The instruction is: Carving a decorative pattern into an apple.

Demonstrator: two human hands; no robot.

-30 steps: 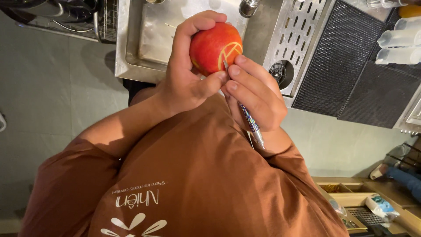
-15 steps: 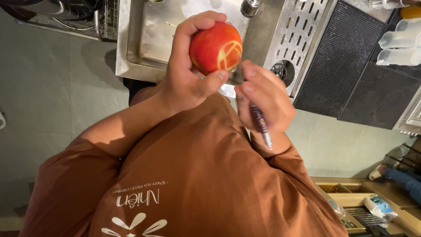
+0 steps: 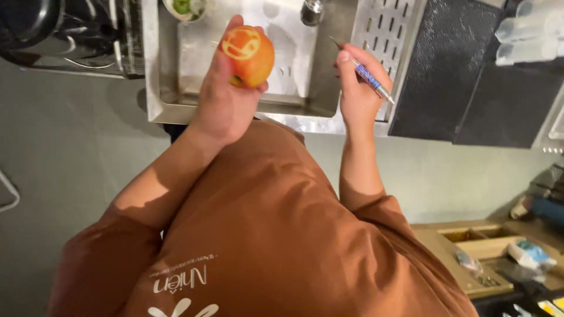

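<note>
We see steel sink (image 3: 158,88) set in counter, basin pale and wet, tap (image 3: 311,10) at far edge. Small bowl (image 3: 183,7) with green bits at basin's far corner. Perforated drainer (image 3: 382,29) just beside sink, black mat (image 3: 464,70) next to it. Clear cups (image 3: 529,29) lie on mat's far end.

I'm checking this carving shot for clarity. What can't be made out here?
- Head view: underside of the apple, covered by the left hand.
- Tip of the carving tool in the right hand: too thin to tell.
- Green-filled bowl in the sink: cut off by the top edge.
</note>
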